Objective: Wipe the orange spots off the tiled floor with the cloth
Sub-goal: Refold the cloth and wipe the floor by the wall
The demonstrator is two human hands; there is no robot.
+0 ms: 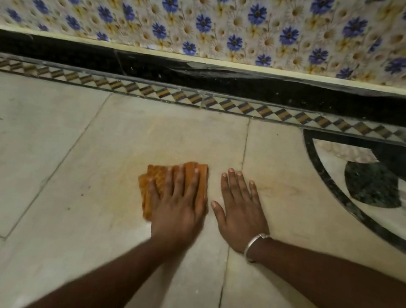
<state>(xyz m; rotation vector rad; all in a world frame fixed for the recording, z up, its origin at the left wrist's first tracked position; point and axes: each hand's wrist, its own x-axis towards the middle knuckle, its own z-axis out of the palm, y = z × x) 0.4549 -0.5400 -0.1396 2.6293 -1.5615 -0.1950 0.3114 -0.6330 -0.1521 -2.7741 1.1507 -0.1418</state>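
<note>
On the tiled floor [64,159], one folded orange cloth [152,175] lies flat, and it serves as the reference for this record.

Hands: two.
- The left hand [178,203] lies on top of the cloth, palm down, fingers straight and slightly spread, pressing it to the floor and covering its right part.
- The right hand [240,212] rests just right of the cloth, palm flat on bare tile, fingers extended and fanned, holding nothing. One metal bangle [252,245] sits on its wrist.

Cloth: one, waffle-textured, with stacked folded edges showing at its left and far sides.

Orange residue: no distinct spots can be counted. A faint orange smear [124,181] tints the tile left of the cloth.

One grout joint [245,144] runs right of the cloth. One patterned border strip [153,91] lies beyond it.
</note>
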